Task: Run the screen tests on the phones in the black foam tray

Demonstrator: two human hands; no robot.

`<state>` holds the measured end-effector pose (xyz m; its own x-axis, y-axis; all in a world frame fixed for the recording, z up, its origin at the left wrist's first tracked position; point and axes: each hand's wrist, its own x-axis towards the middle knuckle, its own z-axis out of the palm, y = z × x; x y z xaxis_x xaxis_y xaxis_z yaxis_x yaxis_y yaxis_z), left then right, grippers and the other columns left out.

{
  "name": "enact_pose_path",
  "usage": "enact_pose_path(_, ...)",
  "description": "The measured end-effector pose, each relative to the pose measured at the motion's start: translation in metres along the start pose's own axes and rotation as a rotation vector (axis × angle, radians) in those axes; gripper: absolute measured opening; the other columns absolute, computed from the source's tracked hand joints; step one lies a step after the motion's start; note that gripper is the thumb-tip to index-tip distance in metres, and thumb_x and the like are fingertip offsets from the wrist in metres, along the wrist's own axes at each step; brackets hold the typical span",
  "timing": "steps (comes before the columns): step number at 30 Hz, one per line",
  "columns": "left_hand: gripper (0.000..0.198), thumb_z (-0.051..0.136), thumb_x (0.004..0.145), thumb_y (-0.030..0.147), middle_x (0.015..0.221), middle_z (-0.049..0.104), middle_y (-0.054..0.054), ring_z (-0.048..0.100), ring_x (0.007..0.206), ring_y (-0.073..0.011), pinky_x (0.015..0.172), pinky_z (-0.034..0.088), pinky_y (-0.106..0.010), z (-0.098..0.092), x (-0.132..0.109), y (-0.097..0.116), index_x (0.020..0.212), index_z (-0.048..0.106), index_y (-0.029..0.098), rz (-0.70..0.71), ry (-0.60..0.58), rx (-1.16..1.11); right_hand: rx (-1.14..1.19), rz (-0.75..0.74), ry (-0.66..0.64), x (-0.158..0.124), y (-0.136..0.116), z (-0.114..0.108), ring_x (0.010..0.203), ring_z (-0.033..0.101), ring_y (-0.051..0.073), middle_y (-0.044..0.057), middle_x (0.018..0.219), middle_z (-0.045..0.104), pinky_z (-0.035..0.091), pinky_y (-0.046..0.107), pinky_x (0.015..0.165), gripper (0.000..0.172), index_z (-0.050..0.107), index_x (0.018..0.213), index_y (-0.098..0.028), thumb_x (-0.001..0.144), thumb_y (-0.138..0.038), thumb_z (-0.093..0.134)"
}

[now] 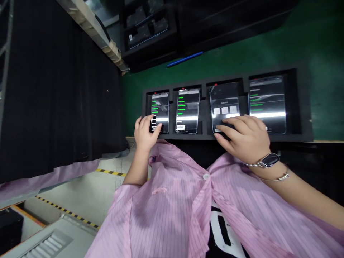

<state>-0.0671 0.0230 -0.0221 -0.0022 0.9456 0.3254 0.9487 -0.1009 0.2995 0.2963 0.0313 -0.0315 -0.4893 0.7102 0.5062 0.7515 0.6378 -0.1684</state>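
Several smartphones lie face up in the compartments of a black foam tray. My left hand rests at the tray's left end, fingers apart, over the lower left edge of the leftmost phone. Green and white text lines show on that phone, on the second phone and on the rightmost phone. My right hand is spread over the lower part of the third phone, whose dark screen shows three white squares. Its fingertips are at that screen's lower edge. Neither hand grips anything.
A blue pen-like stick lies on the green table mat behind the tray. Farther back stands another black tray with dark items in it. A black curtain hangs at the left, beside a taped beam.
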Motion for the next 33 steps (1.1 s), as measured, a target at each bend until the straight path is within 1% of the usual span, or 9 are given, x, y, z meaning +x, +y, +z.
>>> enact_pose_path(3,0.049,0.052,0.102,0.063,0.127,0.076,-0.009,0.068,0.121,-0.0275,0.116,0.050,-0.048,0.0002,0.0008,-0.0005,0.126,0.068,0.024,0.013,0.008,-0.002,0.005,0.038,-0.034,0.0001,0.0001,0.0001,0.106,0.067,0.029,0.007,0.113,0.074,0.051,0.050,0.101,0.023,0.075,0.102,-0.022,0.101,-0.042,0.065)
enact_pose_path(6,0.049,0.052,0.102,0.063,0.129,0.075,-0.009,0.068,0.122,-0.0273,0.116,0.050,-0.048,0.0011,0.0009,-0.0016,0.127,0.068,0.024,0.008,0.011,-0.002,-0.001,0.036,-0.042,-0.0004,0.0006,0.0006,0.106,0.067,0.028,0.007,0.114,0.074,0.051,0.049,0.101,0.024,0.076,0.101,-0.022,0.101,-0.042,0.064)
enact_pose_path(11,0.054,0.053,0.100,0.065,0.128,0.076,-0.011,0.067,0.124,-0.0303,0.114,0.051,-0.049,0.0032,-0.0003,-0.0036,0.131,0.067,0.023,-0.021,0.021,-0.018,0.005,0.059,-0.063,-0.0019,0.0012,0.0016,0.109,0.066,0.029,0.007,0.115,0.074,0.050,0.050,0.104,0.023,0.076,0.102,-0.023,0.100,-0.042,0.065)
enact_pose_path(16,0.053,0.057,0.098,0.064,0.130,0.075,-0.009,0.062,0.129,-0.0330,0.114,0.050,-0.050,0.0027,-0.0007,-0.0026,0.131,0.068,0.024,-0.070,0.000,-0.021,0.014,0.033,-0.023,-0.0010,0.0011,0.0010,0.108,0.064,0.028,0.008,0.115,0.073,0.049,0.048,0.103,0.020,0.075,0.103,-0.022,0.100,-0.039,0.067)
enact_pose_path(20,0.050,0.057,0.098,0.063,0.131,0.074,-0.009,0.061,0.130,-0.0323,0.118,0.047,-0.051,0.0007,0.0000,-0.0001,0.128,0.070,0.025,-0.082,-0.016,-0.033,0.008,0.006,-0.006,0.0006,0.0016,-0.0005,0.107,0.064,0.028,0.008,0.113,0.072,0.048,0.047,0.101,0.019,0.074,0.103,-0.020,0.099,-0.038,0.068)
enact_pose_path(24,0.052,0.054,0.099,0.063,0.133,0.074,-0.009,0.062,0.131,-0.0312,0.120,0.044,-0.048,-0.0005,0.0009,0.0020,0.129,0.069,0.024,-0.102,-0.047,-0.023,-0.009,-0.026,0.004,0.0020,0.0021,-0.0015,0.106,0.064,0.027,0.009,0.112,0.071,0.047,0.045,0.099,0.018,0.074,0.102,-0.018,0.098,-0.035,0.071)
enact_pose_path(30,0.049,0.055,0.100,0.059,0.131,0.074,-0.010,0.064,0.127,-0.0291,0.121,0.043,-0.047,-0.0001,0.0014,0.0017,0.129,0.069,0.022,-0.060,-0.034,-0.054,0.009,-0.033,0.006,0.0023,0.0021,-0.0020,0.105,0.063,0.027,0.009,0.111,0.071,0.047,0.045,0.098,0.018,0.073,0.103,-0.018,0.096,-0.034,0.072)
enact_pose_path(33,0.049,0.054,0.101,0.060,0.131,0.074,-0.010,0.065,0.128,-0.0289,0.121,0.043,-0.047,-0.0009,0.0002,0.0025,0.130,0.068,0.022,-0.055,-0.048,-0.042,0.020,-0.036,0.007,0.0007,0.0019,-0.0025,0.105,0.063,0.028,0.009,0.112,0.072,0.047,0.045,0.097,0.019,0.073,0.105,-0.019,0.096,-0.035,0.072)
